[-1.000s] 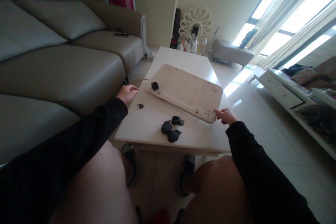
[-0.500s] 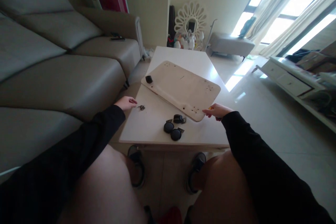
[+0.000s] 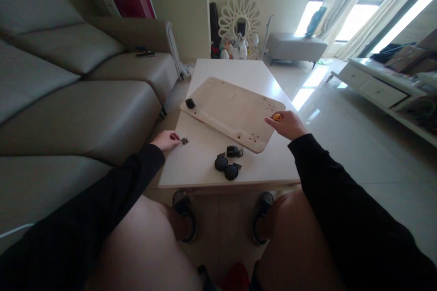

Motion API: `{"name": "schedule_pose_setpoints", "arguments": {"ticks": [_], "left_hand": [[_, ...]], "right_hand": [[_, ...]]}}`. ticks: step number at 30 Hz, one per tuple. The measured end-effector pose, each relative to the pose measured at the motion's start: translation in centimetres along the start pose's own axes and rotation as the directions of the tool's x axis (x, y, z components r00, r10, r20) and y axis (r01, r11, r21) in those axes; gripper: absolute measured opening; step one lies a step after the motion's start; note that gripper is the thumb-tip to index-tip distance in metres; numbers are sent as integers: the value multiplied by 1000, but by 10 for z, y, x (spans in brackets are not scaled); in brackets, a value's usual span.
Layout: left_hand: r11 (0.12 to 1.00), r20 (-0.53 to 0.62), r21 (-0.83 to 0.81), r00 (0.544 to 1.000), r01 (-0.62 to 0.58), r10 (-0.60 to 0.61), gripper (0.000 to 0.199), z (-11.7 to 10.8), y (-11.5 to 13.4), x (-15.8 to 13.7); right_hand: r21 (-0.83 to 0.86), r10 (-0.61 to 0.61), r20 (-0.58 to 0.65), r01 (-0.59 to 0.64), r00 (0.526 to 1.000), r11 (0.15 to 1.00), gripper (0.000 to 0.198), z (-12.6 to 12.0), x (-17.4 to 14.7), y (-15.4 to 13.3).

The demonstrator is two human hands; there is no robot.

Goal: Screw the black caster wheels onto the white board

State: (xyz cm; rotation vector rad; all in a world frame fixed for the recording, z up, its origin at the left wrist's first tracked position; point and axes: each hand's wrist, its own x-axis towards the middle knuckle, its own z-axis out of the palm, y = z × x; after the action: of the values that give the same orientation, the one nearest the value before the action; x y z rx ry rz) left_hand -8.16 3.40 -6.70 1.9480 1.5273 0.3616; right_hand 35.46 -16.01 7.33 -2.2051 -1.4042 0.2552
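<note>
My left hand [image 3: 166, 140] is at the table's left side, its fingers pinched together at the edge of a small pile of dark screws [image 3: 185, 141]. What lies between the fingertips is too small to make out. My right hand [image 3: 289, 124] is closed round a yellow-and-orange handle [image 3: 277, 117], above the right end of a pale board [image 3: 235, 104]. One black caster wheel [image 3: 190, 103] stands on the board's left corner; the other corners show groups of holes. Three loose casters with metal plates, one of them a black caster [image 3: 221, 163], lie in front of the board.
The white table [image 3: 198, 170] stands before my knees. A grey sofa [image 3: 116, 100] runs along the left, with dark objects on its seat. A white drawer cabinet [image 3: 378, 88] is at right. A bench [image 3: 295, 47] and a petal-framed mirror [image 3: 240, 22] are at the back.
My right hand has lifted from the board's near right corner and moved up, showing the yellow-and-orange handle. My left hand has moved slightly right, up to the screws. The view has shifted a little.
</note>
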Motion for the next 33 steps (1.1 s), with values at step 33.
{"name": "schedule_pose_setpoints", "arguments": {"ticks": [33], "left_hand": [[859,-22,-173,874,-481,485,6,58,174,-12]], "right_hand": [[536,-298,-577,628,760,565,16,22,-16,-70]]}}
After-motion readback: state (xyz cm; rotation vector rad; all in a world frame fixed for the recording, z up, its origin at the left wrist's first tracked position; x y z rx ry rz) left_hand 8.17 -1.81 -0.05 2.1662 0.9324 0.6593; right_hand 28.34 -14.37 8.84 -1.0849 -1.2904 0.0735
